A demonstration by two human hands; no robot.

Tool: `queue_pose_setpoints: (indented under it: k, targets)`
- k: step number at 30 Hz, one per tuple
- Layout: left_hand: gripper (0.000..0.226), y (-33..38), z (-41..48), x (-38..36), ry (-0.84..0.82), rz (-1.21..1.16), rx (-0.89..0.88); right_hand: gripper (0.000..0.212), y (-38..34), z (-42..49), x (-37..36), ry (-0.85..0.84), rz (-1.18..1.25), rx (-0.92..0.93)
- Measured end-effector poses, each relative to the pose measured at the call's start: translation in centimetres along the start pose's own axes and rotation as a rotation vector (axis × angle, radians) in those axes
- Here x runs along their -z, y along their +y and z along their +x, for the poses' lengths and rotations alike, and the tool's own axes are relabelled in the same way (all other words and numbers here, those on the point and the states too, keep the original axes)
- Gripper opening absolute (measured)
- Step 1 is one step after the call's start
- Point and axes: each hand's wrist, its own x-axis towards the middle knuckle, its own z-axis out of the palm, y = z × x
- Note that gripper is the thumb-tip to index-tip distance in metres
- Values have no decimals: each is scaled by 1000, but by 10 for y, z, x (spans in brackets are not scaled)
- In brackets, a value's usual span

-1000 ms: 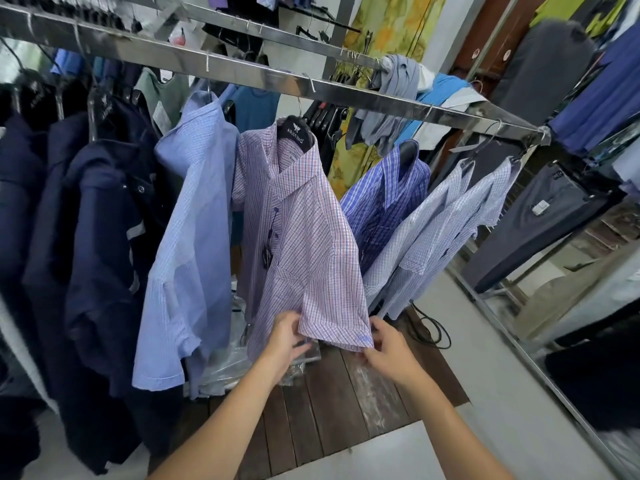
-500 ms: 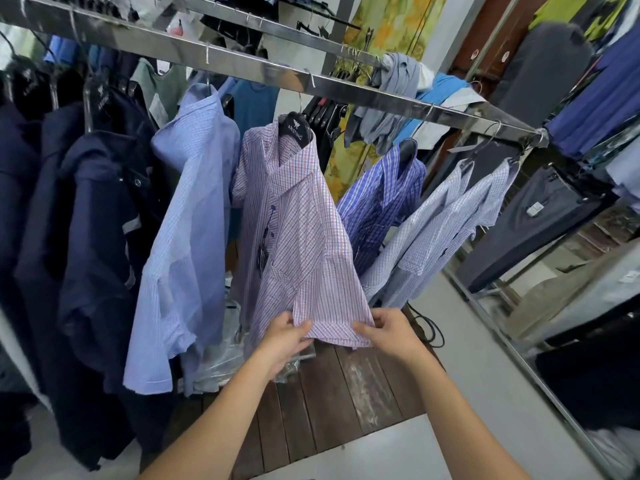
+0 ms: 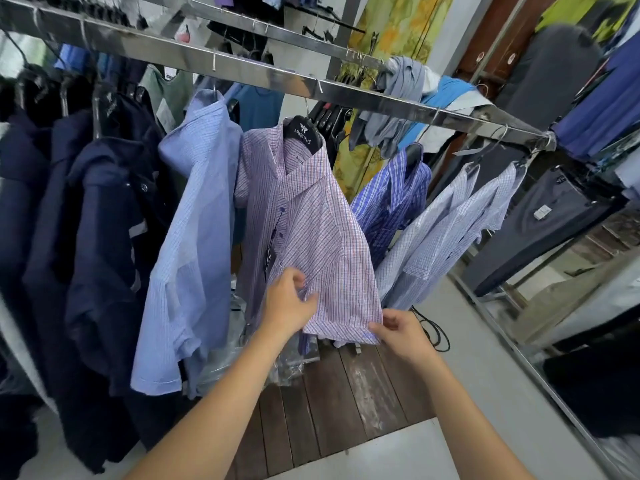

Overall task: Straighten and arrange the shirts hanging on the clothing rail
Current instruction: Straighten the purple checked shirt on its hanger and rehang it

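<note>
Since half a second ago the left hand [image 3: 289, 303] has climbed from the bottom hem to a spot higher on the front of the purple checked shirt [image 3: 311, 216], where its fingers now curl into the cloth and bunch a fold of it. The right hand [image 3: 401, 332] stays low, pinching the right corner of the hem between thumb and fingers. That shirt hangs from a black hanger [image 3: 306, 133] on the shiny metal rail [image 3: 311, 88], near the middle of it, and its body is drawn out towards the person. Just to its left hangs a light blue shirt [image 3: 197, 237], touching it at the shoulder, and beyond that a crowd of navy garments [image 3: 86, 237]. To its right a brighter blue checked shirt [image 3: 391, 199] hangs partly behind it, followed by two pale checked shirts [image 3: 450, 230] close together near the far end of the rail. Beneath the clothes lies a dark wooden platform [image 3: 346, 393], with crumpled clear plastic bags [image 3: 287, 368] under the purple shirt and a black cable [image 3: 436, 334] looped beside the right hand.
</note>
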Motion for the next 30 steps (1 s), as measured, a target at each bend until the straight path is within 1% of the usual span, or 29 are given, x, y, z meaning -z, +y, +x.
queue_pose_setpoints:
  k: [2,4,5,7,8,10,13,16,20,21,22,24,25,26,28,29,30]
  targets:
    - [24,24,9,10,118,57,-245,24,2,-1,5,-14,3,-26]
    - [20,54,21,21,202,121,-523,29,7,1,12,-26,-52,-35]
    - [21,72,29,26,219,184,-667,31,8,2,16,-37,-84,-34]
    - [31,102,47,31,160,409,-890,38,4,3,24,-66,-145,-29]
    - [36,114,56,32,88,553,-933,46,2,4,28,-80,-183,-22]
    - [40,129,71,33,-72,809,-948,58,-1,5,36,-95,-259,-6]
    - [32,136,82,32,-230,1019,-944,67,-4,5,48,-137,-295,39]
    - [34,141,85,30,-336,1104,-985,63,-10,3,56,-162,-312,48]
    - [31,148,83,22,-367,1112,-1018,47,-23,2,62,-218,-311,-23]
    - [32,149,82,20,-373,1120,-1021,45,-28,3,62,-223,-300,-14]
    - [32,151,81,19,-378,1126,-1019,46,-34,5,62,-205,-273,9]
    - [32,155,79,16,-375,1131,-1010,59,-50,10,59,-91,-188,46]
    - [33,157,78,14,-364,1131,-1006,59,-58,14,57,-31,-151,68]
    - [33,158,77,13,-353,1127,-1002,51,-68,16,53,28,-151,92]
    - [33,162,76,10,-331,1111,-996,34,-88,20,47,159,-279,147]
    - [34,163,76,9,-323,1103,-992,35,-94,22,44,194,-346,164]
    - [34,164,75,7,-319,1096,-986,40,-96,24,42,206,-395,145]
